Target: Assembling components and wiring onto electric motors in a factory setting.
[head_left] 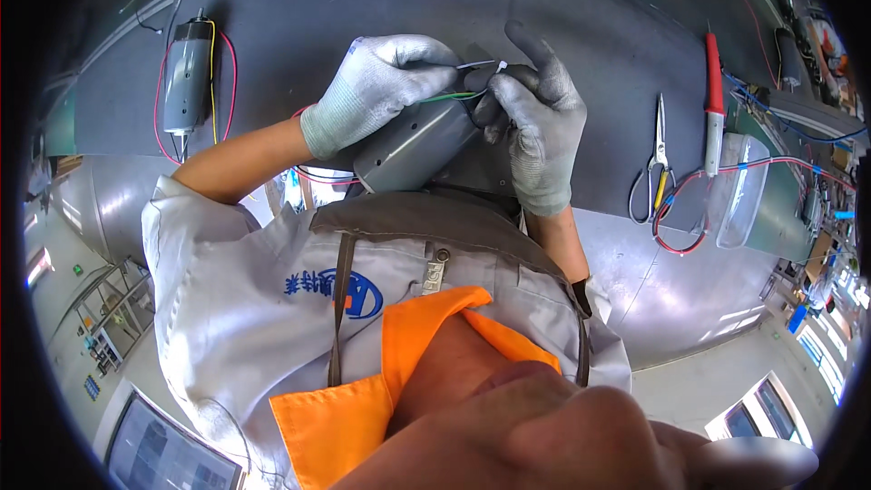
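Wearer's face (590, 440), nearest cam. Gloved L hand (381, 86) w/ thumb + index pinching white cable tie (476, 64); gloved R hand (543, 122) w/ one finger raised, thumb by tie head, grip can't tell. Grey cyl motor (413, 150) just below hands, at dk bench (617, 63) edge.

Scissors (660, 159) on workbench (626, 82), right of hands (547, 141)

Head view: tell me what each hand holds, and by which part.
The left hand pinches a white tie by one end; the right hand seems to hold it by the other, blocky end.
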Motion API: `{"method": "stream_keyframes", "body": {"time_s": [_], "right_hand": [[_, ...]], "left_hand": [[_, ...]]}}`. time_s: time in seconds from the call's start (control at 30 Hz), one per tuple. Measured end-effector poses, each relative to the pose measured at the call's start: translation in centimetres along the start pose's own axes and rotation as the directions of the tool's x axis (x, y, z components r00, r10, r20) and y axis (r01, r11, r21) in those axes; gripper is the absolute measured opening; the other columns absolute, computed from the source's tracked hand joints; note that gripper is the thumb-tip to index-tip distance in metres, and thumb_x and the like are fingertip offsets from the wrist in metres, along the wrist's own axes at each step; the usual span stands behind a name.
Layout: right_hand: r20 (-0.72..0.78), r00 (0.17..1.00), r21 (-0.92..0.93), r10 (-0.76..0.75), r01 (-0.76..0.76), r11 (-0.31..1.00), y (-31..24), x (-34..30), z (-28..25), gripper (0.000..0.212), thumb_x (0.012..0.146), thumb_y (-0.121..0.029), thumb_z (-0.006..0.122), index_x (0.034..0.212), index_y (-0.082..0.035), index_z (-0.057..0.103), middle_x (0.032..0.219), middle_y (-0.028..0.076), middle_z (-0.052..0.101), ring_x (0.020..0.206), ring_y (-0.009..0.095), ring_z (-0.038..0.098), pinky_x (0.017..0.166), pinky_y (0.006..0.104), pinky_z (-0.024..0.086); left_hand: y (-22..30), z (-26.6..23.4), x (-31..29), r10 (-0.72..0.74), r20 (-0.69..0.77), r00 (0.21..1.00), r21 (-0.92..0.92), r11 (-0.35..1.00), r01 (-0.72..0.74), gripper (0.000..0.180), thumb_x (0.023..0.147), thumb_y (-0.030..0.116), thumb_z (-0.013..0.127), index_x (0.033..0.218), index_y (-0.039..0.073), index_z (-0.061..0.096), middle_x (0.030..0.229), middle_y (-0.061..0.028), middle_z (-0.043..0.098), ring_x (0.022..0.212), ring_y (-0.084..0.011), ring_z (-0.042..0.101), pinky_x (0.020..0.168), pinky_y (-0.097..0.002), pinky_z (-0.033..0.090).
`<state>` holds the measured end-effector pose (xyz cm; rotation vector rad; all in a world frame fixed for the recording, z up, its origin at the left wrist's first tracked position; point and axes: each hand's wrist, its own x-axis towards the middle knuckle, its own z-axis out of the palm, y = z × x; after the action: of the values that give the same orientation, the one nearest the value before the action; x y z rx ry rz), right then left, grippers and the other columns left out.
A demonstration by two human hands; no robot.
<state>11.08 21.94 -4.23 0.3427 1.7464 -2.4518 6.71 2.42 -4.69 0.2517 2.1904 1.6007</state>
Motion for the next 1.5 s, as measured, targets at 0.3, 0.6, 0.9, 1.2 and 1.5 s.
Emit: {"method": "stream_keyframes", "body": {"time_s": [0.3, 0.6, 0.9, 1.2, 1.5], "right_hand": [[0.017, 1.000, -0.060, 0.008, -0.007, 0.998, -0.5, 0.1, -0.4, 0.046, 0.089, 0.002, 0.063, 0.135, 0.002, 0.057, 0.083, 0.008, 0.072, 0.062, 0.009, 0.064, 0.048, 0.0211, 0.047], [0.152, 0.981, -0.104, 0.124, -0.109, 0.989, -0.7, 0.9, -1.9, 0.048, 0.089, -0.007, 0.066, 0.134, 0.006, 0.057, 0.077, 0.005, 0.069, 0.059, 0.007, 0.059, 0.050, 0.0207, 0.043], [-0.003, 0.995, 0.142, -0.097, 0.096, 0.985, 0.7, -0.1, -1.3, 0.054, 0.090, 0.002, 0.059, 0.143, 0.006, 0.047, 0.088, 0.012, 0.073, 0.066, 0.011, 0.064, 0.054, 0.0241, 0.049], [0.199, 0.978, -0.132, 0.056, -0.030, 0.991, -1.4, 2.0, -3.0, 0.055, 0.086, -0.007, 0.066, 0.138, 0.006, 0.054, 0.073, 0.003, 0.064, 0.056, 0.006, 0.056, 0.048, 0.0207, 0.040], [0.075, 0.997, -0.275, 0.010, 0.011, 0.962, -1.2, 0.1, -2.3, 0.035, 0.087, -0.011, 0.070, 0.120, 0.004, 0.069, 0.089, 0.010, 0.072, 0.071, 0.017, 0.067, 0.063, 0.0282, 0.054]], "left_hand": [[0.4, 0.2, 0.5, 0.121, 0.023, 0.992, 0.115, 0.986, -0.123, 0.017, 0.090, 0.012, 0.069, 0.101, -0.001, 0.073, 0.089, -0.0135, 0.073, 0.081, -0.0147, 0.071, 0.075, -0.0285, 0.056], [0.8, 1.2, 2.0, 0.169, 0.037, 0.985, 0.116, 0.978, -0.172, 0.018, 0.091, 0.012, 0.069, 0.102, -0.001, 0.073, 0.090, -0.0133, 0.073, 0.082, -0.0164, 0.071, 0.076, -0.0290, 0.056], [0.3, 0.9, 1.8, 0.200, 0.013, 0.980, 0.160, 0.967, -0.200, 0.018, 0.090, 0.013, 0.069, 0.102, -0.001, 0.073, 0.092, -0.0132, 0.074, 0.082, -0.0189, 0.072, 0.076, -0.0305, 0.056], [0.9, 1.7, 2.3, 0.330, 0.071, 0.941, 0.162, 0.927, -0.337, 0.015, 0.090, 0.009, 0.070, 0.103, 0.003, 0.074, 0.093, -0.0129, 0.073, 0.083, -0.0212, 0.072, 0.074, -0.0321, 0.056], [0.4, 3.0, 1.6, 0.533, 0.038, 0.846, 0.336, 0.790, -0.513, 0.018, 0.087, 0.005, 0.070, 0.105, 0.003, 0.071, 0.092, -0.0153, 0.071, 0.078, -0.0334, 0.068, 0.073, -0.0397, 0.055]]}}
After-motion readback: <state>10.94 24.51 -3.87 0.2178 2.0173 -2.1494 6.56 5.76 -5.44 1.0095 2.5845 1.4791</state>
